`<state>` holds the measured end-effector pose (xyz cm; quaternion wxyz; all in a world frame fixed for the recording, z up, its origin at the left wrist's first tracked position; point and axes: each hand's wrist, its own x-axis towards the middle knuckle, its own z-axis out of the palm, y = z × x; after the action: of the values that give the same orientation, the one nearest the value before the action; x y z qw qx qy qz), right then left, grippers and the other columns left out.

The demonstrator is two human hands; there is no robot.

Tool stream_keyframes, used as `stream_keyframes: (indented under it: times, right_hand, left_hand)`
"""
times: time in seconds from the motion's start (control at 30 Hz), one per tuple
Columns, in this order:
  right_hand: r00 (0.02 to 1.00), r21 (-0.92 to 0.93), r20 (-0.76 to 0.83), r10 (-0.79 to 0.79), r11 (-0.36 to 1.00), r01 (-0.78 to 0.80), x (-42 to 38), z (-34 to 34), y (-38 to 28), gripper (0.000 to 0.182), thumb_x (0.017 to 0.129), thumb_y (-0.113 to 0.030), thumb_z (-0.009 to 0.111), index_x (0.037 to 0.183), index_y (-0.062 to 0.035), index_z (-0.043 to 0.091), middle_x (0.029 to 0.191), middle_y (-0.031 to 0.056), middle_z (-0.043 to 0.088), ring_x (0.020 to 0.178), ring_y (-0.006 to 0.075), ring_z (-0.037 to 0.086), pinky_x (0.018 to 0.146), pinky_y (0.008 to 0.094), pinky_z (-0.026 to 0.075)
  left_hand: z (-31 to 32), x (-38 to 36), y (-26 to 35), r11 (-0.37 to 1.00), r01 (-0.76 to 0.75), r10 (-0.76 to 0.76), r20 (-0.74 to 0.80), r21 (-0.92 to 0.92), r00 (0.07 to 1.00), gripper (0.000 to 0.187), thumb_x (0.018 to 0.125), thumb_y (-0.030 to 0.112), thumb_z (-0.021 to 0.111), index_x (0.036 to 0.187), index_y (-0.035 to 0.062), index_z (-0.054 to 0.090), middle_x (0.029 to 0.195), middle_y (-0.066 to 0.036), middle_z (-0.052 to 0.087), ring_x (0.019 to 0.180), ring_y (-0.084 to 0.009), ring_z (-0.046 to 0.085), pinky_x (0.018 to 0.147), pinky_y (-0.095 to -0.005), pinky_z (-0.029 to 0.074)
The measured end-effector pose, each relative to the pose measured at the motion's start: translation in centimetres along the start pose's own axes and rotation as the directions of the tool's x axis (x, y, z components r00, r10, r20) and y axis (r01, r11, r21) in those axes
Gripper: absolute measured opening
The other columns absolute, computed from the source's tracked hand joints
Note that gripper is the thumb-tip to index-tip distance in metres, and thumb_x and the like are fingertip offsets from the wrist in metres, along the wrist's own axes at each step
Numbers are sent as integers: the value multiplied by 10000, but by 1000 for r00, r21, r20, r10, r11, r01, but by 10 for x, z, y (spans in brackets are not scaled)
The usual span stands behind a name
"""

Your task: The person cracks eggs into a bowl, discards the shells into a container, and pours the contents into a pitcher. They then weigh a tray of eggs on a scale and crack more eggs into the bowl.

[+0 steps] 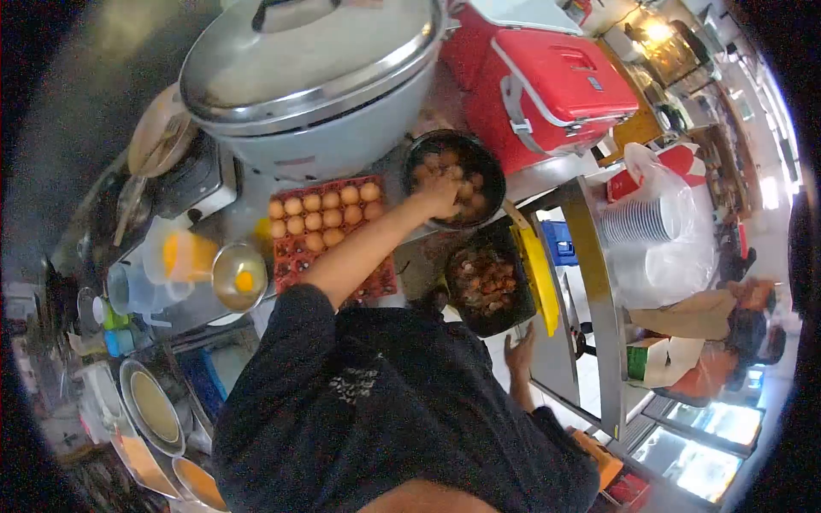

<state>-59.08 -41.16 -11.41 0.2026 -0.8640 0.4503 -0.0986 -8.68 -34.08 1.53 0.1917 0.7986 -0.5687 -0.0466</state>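
Observation:
My left hand (pixel 439 197) reaches into a black bowl (pixel 492 167) that holds several brown eggs (pixel 469 190). Its fingertips are lost among the eggs, so I cannot see whether one is gripped. My left forearm passes over a red egg tray (pixel 291 267), with brown eggs in its far rows and bare cups nearer me. Low at my right side, my right hand (pixel 518 355) is open with its fingers apart. It is near a dark container (pixel 483 286) of reddish-brown pieces. Left of the tray, a metal bowl (pixel 229 295) holds a cracked egg with its yolk showing.
A large lidded pot (pixel 316 141) stands behind the tray, beside a red cooler box (pixel 556 94). Yellow cloth-like material (pixel 536 282) hangs by the dark container. To the right are stacked bowls (pixel 637 222) in plastic. Pitchers (pixel 175 256) and a burner (pixel 192 179) sit left.

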Motion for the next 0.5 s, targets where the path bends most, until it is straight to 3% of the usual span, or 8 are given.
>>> stream_keyframes:
  times: [0.03,0.07,0.13,0.17,0.2,0.3,0.33,0.5]
  right_hand:
    - [979,98,123,165,979,-178,-18,-11,-15,773,820,-265,667,1410,49,280,1326,226,469,996,321,581,995,420,411]
    - [986,-15,139,87,996,-85,-33,-1,-5,764,807,-249,676,1409,36,300,1312,204,482,861,264,598,933,399,450]
    - [1000,119,19,16,993,-18,-57,15,-4,763,783,-193,699,1420,-20,316,1245,178,503,805,263,598,820,402,490]
    - [972,310,125,197,923,-227,-64,11,-12,777,780,-189,706,1422,-17,304,1243,178,494,777,264,600,755,409,507]
    - [990,287,68,124,948,-138,-66,22,-5,783,783,-202,709,1429,-40,298,1248,181,489,711,263,605,691,394,519]
    - [984,312,21,177,934,-175,-52,25,-8,775,783,-197,732,1423,-58,318,1244,184,489,740,252,624,665,352,520]
    - [986,331,15,165,930,-160,-41,23,-14,768,781,-182,754,1412,-50,337,1261,181,484,712,227,622,630,326,514]
    - [992,192,-120,35,981,-11,35,-1,-40,640,811,-218,692,1327,-17,370,1204,233,508,1031,417,548,839,485,485]
  left_hand:
    - [-4,10,8,995,102,-104,208,22,973,395,851,334,624,1160,91,581,1151,-194,597,1063,-353,577,908,-451,462]
    - [-2,20,12,991,133,-136,293,32,946,412,862,321,601,1186,70,555,1173,-202,585,1081,-353,569,913,-450,461]
    - [13,28,10,983,183,-172,314,-7,934,446,885,295,556,1238,30,502,1216,-219,561,1118,-352,554,922,-448,459]
    - [22,32,7,980,196,-173,311,-43,935,462,896,282,533,1264,9,476,1238,-227,549,1136,-351,546,927,-447,457]
    - [31,36,5,974,210,-174,315,-84,933,479,907,270,511,1290,-11,450,1260,-235,537,1154,-351,538,932,-446,456]
    - [50,42,1,919,338,-249,367,-202,896,530,940,231,443,1368,-72,371,1325,-260,501,1208,-349,515,946,-442,453]
    - [29,41,20,957,281,-245,306,-78,920,575,913,217,475,1398,-53,325,1306,-268,514,1190,-346,532,937,-438,461]
    - [-9,40,49,963,234,-269,465,133,843,691,854,158,527,1463,16,231,1131,-269,606,1027,-360,619,839,-430,506]
